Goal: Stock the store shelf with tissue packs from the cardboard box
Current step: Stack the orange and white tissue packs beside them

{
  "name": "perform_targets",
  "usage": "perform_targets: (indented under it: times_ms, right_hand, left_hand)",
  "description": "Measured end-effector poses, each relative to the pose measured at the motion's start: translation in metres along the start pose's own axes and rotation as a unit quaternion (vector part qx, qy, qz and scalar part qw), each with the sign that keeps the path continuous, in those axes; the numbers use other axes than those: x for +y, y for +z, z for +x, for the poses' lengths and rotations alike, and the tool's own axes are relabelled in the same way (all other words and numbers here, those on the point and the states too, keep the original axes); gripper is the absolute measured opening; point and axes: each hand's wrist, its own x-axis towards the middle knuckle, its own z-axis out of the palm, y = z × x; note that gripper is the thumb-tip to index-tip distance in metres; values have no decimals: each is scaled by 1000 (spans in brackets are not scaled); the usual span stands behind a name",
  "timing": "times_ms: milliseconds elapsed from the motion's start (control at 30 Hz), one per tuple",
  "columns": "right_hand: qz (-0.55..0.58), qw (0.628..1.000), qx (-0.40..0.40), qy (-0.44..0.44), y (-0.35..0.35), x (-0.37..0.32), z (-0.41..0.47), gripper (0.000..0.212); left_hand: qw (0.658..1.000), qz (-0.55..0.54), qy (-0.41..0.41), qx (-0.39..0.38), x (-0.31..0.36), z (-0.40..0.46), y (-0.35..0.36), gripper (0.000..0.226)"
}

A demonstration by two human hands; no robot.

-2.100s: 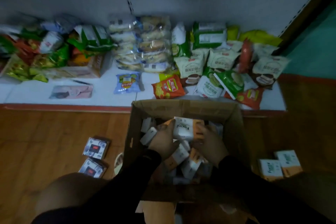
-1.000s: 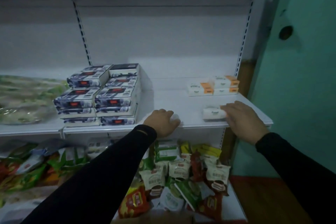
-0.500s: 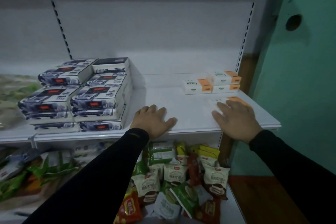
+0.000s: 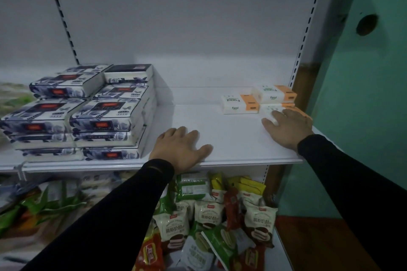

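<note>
White-and-orange tissue packs lie at the back right of the white shelf [image 4: 222, 138]: one [image 4: 240, 104] alone, another [image 4: 274, 94] stacked beside it. My right hand [image 4: 288, 126] lies palm down on a further tissue pack [image 4: 269, 110] just in front of that stack, and only the pack's white end and an orange corner show. My left hand [image 4: 180, 147] rests flat near the shelf's front edge, fingers apart. Nothing shows under it. The cardboard box is out of view.
A tall stack of dark blue patterned tissue packs [image 4: 103, 114] fills the shelf just left of my left hand. Snack bags [image 4: 209, 215] crowd the lower shelf. A slotted upright [image 4: 305, 46] and a green wall [image 4: 363, 116] close off the right side.
I have come up from the box on the floor to the shelf. My right hand has slid its pack back toward the stack. The left hand's pack has gone from sight.
</note>
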Motion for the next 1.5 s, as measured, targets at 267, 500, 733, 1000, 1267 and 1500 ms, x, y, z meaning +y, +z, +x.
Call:
perform_targets:
  times_ms: [267, 500, 733, 1000, 1267, 1500]
  right_hand:
    - [0, 1000, 6, 0, 2, 1, 11, 70]
    - [70, 994, 67, -47, -9, 2, -13, 85]
    - [169, 972, 63, -152, -36, -6, -129, 60]
    - [256, 942, 41, -213, 13, -48, -245, 57]
    - [227, 932, -212, -189, 144, -88, -338, 55]
    - [155, 884, -413, -154, 259, -112, -374, 49]
  left_hand:
    - [1000, -4, -5, -4, 2, -1, -2, 66]
    - [1000, -5, -5, -6, 1, -1, -3, 67]
    - [997, -69, 4, -21, 5, -22, -18, 60]
    - [978, -192, 58, 57, -6, -167, -7, 52]
    - [965, -222, -64, -126, -64, -302, 126, 48]
    - [889, -248, -165, -348, -74, -339, 248, 65]
